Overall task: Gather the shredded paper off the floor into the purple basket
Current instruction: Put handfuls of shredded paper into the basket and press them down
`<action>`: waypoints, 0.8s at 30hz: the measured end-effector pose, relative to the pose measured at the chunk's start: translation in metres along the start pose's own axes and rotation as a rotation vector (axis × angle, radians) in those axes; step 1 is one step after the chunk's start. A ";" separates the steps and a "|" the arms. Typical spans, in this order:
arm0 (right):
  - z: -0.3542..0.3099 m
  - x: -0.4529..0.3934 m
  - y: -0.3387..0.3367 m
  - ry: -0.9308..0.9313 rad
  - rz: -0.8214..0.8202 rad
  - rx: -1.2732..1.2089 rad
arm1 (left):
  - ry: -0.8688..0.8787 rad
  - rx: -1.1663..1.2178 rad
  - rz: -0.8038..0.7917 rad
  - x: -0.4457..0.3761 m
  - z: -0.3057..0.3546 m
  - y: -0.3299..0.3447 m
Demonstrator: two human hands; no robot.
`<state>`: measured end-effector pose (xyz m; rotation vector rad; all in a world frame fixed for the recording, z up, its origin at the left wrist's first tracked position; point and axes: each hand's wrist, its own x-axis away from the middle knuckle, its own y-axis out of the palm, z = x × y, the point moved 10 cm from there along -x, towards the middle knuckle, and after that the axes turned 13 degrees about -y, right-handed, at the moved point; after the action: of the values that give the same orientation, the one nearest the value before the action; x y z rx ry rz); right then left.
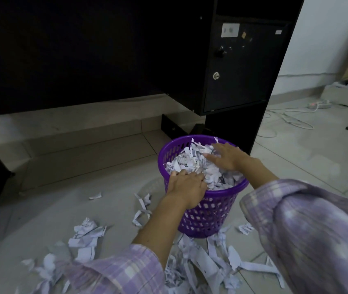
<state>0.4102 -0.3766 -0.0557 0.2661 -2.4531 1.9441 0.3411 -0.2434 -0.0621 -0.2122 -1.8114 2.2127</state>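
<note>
Down on the tiled floor (96, 211), the purple basket (209, 211) is standing upright just in front of a black desk (105, 49), beside the desk's locked cabinet door (241, 66). Both hands are reaching into its mouth, where shredded paper in the basket (192, 161) is heaping up nearly level with the rim. The left hand (186, 186) is resting palm down over the near-left rim, its fingers bending down into the shreds at the knuckles; whether those fingers are actually gripping any paper cannot be told, since the tips are buried. The right hand (225, 154) is lying flat on the pile toward the far right side, fingers straight and spread, pressing on the paper and holding none. Both arms are wearing sleeves (309, 228) of a lilac plaid, pushed up from the wrists. More shredded paper on the floor (200, 264) is lying scattered around the basket's base, thickest just in front of it, with a crumpled clump (88, 232) to the left and a few lone strips nearer the basket's left side. Off to the far right, white cables (292, 119) are trailing across the tiles toward a power strip (319, 105), near a low box (345, 95) by the wall.
</note>
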 end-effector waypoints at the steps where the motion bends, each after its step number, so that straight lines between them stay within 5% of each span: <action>1: 0.005 0.002 0.003 0.017 -0.011 -0.037 | 0.001 0.003 0.000 0.000 0.000 0.000; 10: 0.003 0.019 0.036 0.075 -0.277 -0.317 | -0.009 0.006 -0.010 -0.001 -0.002 0.000; 24: -0.002 0.016 0.069 0.056 -0.528 0.136 | 0.012 -0.003 0.081 -0.002 0.000 -0.003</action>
<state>0.3853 -0.3618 -0.1205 0.7584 -1.9470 1.8413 0.3434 -0.2433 -0.0590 -0.3046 -1.8302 2.2583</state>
